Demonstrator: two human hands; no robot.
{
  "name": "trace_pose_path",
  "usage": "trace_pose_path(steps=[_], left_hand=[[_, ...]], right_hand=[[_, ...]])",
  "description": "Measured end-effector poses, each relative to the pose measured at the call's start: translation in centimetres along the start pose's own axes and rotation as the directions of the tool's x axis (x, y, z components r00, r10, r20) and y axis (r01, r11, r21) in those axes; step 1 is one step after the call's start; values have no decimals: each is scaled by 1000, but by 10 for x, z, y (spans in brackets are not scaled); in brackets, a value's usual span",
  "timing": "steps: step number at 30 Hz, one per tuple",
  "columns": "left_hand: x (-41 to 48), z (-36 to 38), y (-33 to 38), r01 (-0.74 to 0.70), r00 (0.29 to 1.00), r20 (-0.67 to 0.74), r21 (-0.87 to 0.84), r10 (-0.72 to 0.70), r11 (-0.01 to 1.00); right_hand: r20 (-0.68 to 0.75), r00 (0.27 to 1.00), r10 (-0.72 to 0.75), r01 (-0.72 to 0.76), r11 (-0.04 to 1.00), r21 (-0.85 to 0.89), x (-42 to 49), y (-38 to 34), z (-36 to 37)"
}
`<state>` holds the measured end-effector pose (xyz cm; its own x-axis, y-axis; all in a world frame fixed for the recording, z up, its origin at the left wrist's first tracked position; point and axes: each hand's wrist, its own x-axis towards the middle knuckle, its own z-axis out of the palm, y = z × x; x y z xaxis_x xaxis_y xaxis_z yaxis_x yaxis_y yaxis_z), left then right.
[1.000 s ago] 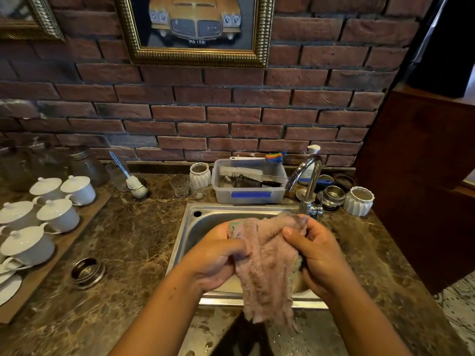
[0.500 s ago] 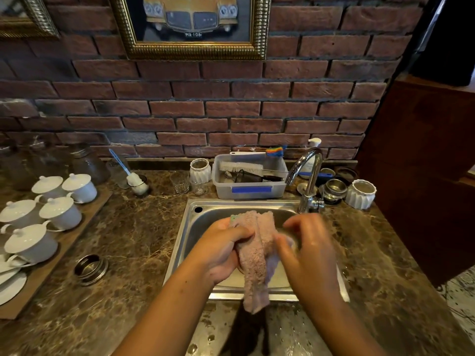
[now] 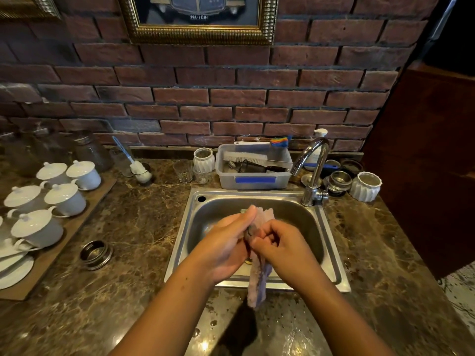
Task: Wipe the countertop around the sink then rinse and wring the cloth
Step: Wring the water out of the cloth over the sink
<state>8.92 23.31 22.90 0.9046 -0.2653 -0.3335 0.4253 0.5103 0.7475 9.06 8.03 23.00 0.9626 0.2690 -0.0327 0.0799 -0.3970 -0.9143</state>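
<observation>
The pink cloth (image 3: 258, 278) is gathered into a narrow bundle over the steel sink (image 3: 331, 242), and its long axis runs almost vertical: the upper end points up and away toward the faucet (image 3: 312, 170), the lower end hangs down past the front rim of the sink toward the wet countertop (image 3: 144, 227). The left hand (image 3: 226, 245) grips the upper part with fingers curled around it, the thumb lying along the cloth near its top. The right hand (image 3: 280, 245) holds the middle part, fingers bent tightly on the bundle, touching the left hand. Compared with half a second ago, the cloth is now thinner and more rolled, the right hand has closed on it instead of reaching with loose fingers, and both hands sit closer together. The faucet spout points left, above the basin.
</observation>
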Motion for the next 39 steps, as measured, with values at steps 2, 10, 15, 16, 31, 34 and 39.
trace_pose_path(steps=[2,10,15,16,31,34,39], left_hand=[[2,-2,-5,-12,999,31,48,10,999],[9,2,-12,-1,995,96,146,-13,989],[23,15,-23,66,996,50,75,-70,995],[27,21,-25,68,997,13,79,-70,995],[57,135,-35,204,979,-53,306,-197,930],[54,149,-50,156,987,-62,159,-147,975],[47,147,-68,118,993,-24,63,-117,991]], right_hand=[[23,998,55,-57,995,84,1,2,-1],[118,981,155,-194,814,547,-4,23,-17],[105,985,135,-169,683,710,-11,49,-45],[81,984,156,-166,664,729,-13,57,-51],[-352,899,-260,251,965,-70,-31,78,-168],[-38,954,-298,290,947,-134,-38,68,-159],[-76,981,-180,176,983,-50,-45,83,-145]])
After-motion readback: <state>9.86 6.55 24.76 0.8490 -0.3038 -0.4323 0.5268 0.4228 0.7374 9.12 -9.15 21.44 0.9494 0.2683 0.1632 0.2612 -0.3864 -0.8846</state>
